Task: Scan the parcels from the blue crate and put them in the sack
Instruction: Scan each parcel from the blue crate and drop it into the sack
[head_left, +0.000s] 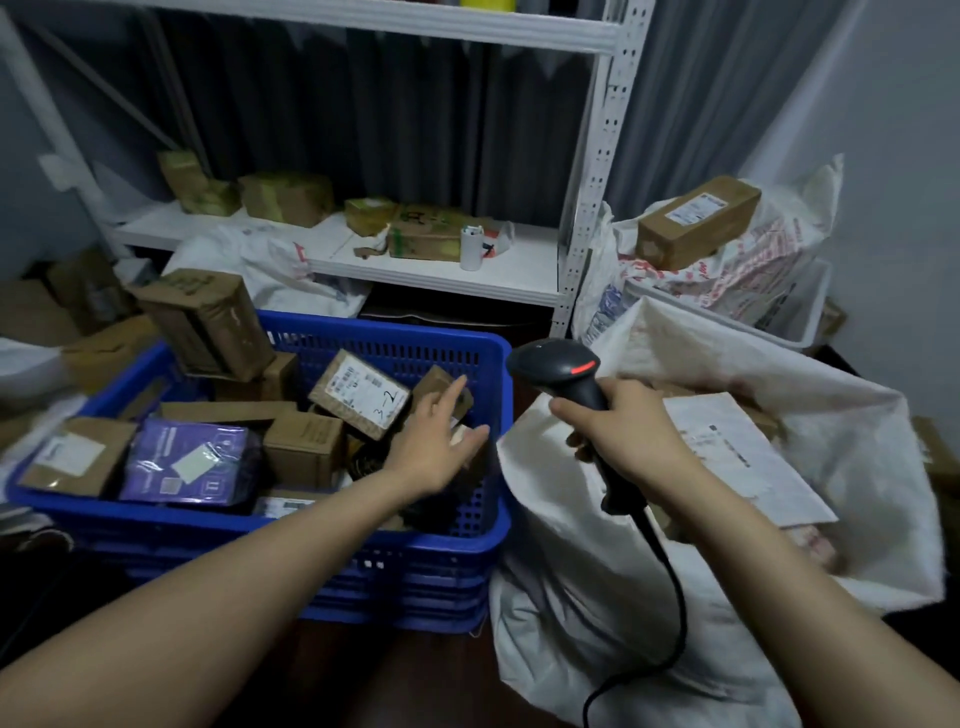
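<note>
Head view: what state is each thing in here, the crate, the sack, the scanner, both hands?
Blue crate: full of parcels, piled unevenly.
Sack: mouth open, parcels already inside.
Scanner: held by its handle, cable hanging.
Left hand: open, fingers spread above the crate's parcels, holding nothing.
Right hand: wraps round the scanner handle.
Parcel marked 3-2: tilted, label up.

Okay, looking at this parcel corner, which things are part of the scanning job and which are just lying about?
Job: blue crate, its parcels such as the box marked 3-2 and the purple packet, scanner gripped by the right hand, open left hand over the crate, white sack.
Lying about: boxes on the shelf, white canister there, long box on the farther sack.
</note>
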